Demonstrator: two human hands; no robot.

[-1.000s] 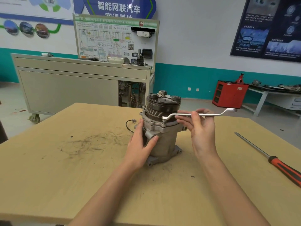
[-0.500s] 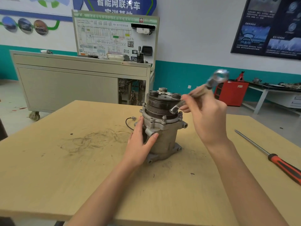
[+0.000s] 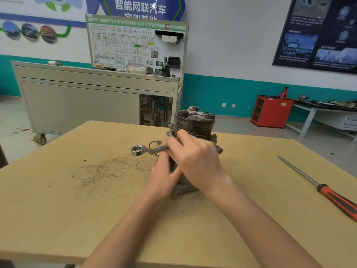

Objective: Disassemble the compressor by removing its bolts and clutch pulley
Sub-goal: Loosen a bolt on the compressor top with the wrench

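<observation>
Scuffed workshop tabletop (image 3: 77, 209). Grips ring wrench (image 3: 146, 149) in right hand (image 3: 195, 159), free end pointing left; clasps upright compressor (image 3: 193, 124), mid-tabletop, with left hand (image 3: 164, 175). Appears mid bolt removal; working end hidden. Needs next: wrench seated on flange bolt (image 3: 171, 126), body braced.

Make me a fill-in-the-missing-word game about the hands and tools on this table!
The right hand holds the wrench, whose ring end points to the person's ____.
The left hand holds the side of the grey ____ standing on the table.
The screwdriver with the orange-and-black handle lies untouched on the person's ____ side.
Missing words: left; compressor; right.
</observation>
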